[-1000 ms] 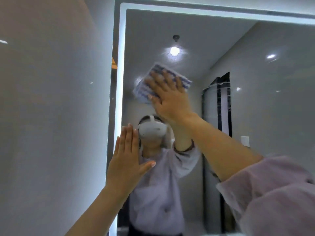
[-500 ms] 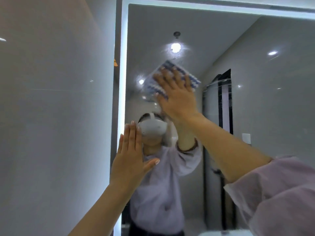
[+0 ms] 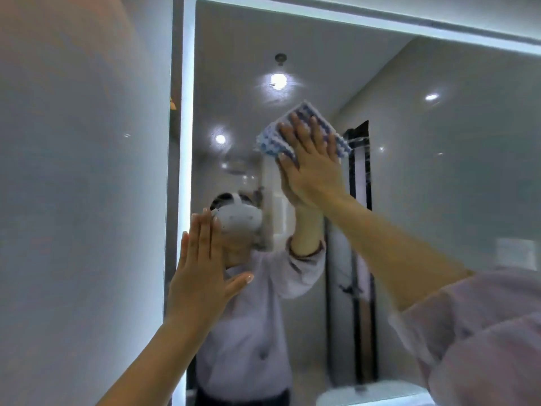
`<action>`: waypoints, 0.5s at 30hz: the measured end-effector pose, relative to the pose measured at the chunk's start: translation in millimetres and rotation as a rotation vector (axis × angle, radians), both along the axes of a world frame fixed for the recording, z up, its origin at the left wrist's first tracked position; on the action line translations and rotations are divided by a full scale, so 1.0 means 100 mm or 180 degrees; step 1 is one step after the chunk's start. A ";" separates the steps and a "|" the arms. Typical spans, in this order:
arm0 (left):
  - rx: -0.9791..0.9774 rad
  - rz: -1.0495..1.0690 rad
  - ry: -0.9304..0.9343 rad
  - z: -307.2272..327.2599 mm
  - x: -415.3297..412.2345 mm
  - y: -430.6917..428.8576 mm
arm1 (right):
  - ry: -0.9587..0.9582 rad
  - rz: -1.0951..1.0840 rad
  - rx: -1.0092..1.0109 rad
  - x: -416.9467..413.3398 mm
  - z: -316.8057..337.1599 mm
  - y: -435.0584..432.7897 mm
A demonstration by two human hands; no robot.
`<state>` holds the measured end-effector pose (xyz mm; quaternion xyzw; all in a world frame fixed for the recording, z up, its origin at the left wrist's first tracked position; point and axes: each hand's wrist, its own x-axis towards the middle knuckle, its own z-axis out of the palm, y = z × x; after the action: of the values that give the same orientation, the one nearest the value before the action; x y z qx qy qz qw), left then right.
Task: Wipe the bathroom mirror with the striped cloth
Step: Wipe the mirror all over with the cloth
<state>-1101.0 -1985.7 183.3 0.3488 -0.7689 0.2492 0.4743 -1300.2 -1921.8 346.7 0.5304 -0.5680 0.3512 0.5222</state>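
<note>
striped cloth (image 3: pixel 273 139) pinned flat against mirror (image 3: pixel 439 171) under right hand (image 3: pixel 311 165).

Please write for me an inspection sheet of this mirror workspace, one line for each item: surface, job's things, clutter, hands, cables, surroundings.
Surface: mirror, upright, lit strip along its left and top edges.
Job's things: striped cloth, flat against the upper glass.
Clutter: nothing seen.
Hands: right hand spread flat on the cloth; left hand open, flat near the mirror's left edge, contact unclear.
Cables: nothing seen.
Surroundings: glossy wall on the left; white rounded object at the bottom, partly shown.
</note>
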 end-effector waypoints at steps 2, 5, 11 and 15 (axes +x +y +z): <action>0.0007 -0.0007 -0.0031 0.00 0.01 0.01 | -0.0770 0.0048 -0.0258 -0.09 0.05 0.05; 0.0029 0.0002 -0.0056 -0.01 0.01 0.04 | -0.0840 0.0003 -0.0257 0.07 -0.07 0.00; 0.0029 -0.0013 -0.0048 0.02 0.01 0.05 | 0.0977 -0.0039 0.0290 0.16 -0.66 -0.04; 0.0069 0.0007 -0.0078 0.01 0.02 0.03 | 0.0023 -0.0021 -0.0011 -0.06 -0.52 0.03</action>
<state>-1099.1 -1982.4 184.1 0.3517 -0.7769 0.2456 0.4609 -1306.5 -1919.1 294.2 0.5289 -0.5673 0.3485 0.5263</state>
